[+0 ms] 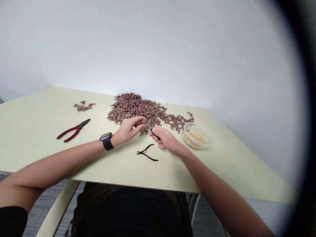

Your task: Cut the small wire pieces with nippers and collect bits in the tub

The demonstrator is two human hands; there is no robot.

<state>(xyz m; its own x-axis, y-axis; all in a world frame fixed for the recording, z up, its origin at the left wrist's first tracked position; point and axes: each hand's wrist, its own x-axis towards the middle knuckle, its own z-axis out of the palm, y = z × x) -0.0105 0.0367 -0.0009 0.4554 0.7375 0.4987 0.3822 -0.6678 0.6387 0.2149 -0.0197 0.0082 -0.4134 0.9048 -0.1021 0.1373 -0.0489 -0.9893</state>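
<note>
My left hand (132, 129), with a dark watch on its wrist, pinches a small reddish-brown piece (144, 122) between thumb and fingers. Closed around the dark handles of a small pair of pliers or nippers (153, 132) is my right hand (166, 140). The tool's metal jaws meet the small piece at my left fingertips; whether they grip it is too small to tell. Just behind both hands spreads a large heap of similar reddish-brown pieces (134, 107) with dark ends. Black nippers (146, 153) lie with handles apart on the table, nearer to me.
Red-handled pliers (74, 130) rest on the left of the pale table (108, 169). Behind them is a small cluster of brown pieces (84, 106). At the right stands a clear plastic tub (189, 142) holding small gold-coloured bits (197, 136). A wall borders the table's back.
</note>
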